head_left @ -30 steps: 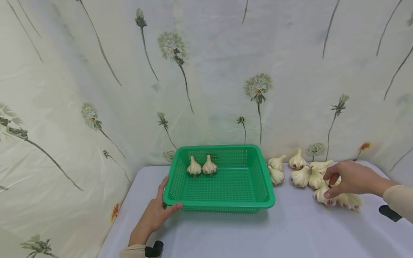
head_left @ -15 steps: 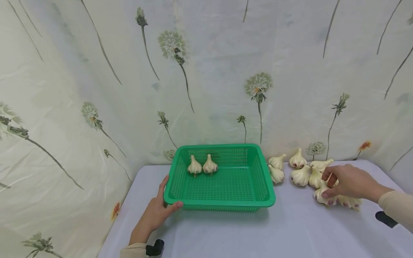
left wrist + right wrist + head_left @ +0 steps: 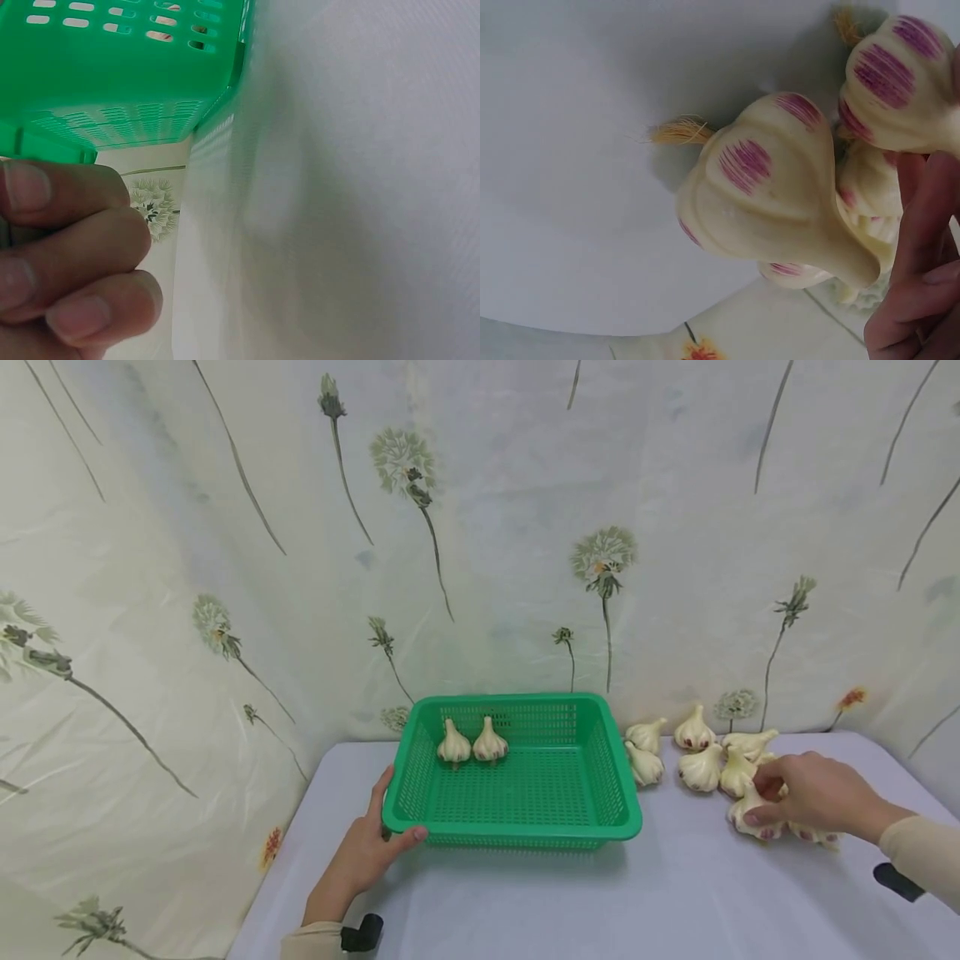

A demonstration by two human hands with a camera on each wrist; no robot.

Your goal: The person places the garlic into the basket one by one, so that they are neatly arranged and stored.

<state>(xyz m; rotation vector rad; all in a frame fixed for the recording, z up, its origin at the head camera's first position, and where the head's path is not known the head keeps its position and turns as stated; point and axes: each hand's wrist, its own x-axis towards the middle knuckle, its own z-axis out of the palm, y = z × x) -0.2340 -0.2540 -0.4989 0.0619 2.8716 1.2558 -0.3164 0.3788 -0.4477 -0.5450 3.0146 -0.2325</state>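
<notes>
A green plastic basket [image 3: 517, 832] stands mid-table in the head view, with two garlic bulbs [image 3: 453, 746] upright side by side at its back left. My left hand [image 3: 362, 853] grips its front left corner, thumb on the rim; curled fingers [image 3: 82, 255] show beneath the rim in the left wrist view. At the right, my right hand [image 3: 821, 795] pinches a garlic bulb [image 3: 745, 817] at the front of a loose pile. The right wrist view shows this purple-streaked garlic bulb [image 3: 885, 86] by the fingers, its neck partly hidden.
Several more garlic bulbs [image 3: 699, 769] lie behind and beside the right hand, some against the basket's right side. One bulb [image 3: 761, 184] lies close by in the right wrist view. A flower-printed cloth [image 3: 510, 568] hangs behind the white-covered table [image 3: 525, 902].
My right hand has lowered slightly, and its thumb and fingers have closed on the front garlic bulb, which has tilted a little. The left hand stays on the basket.
</notes>
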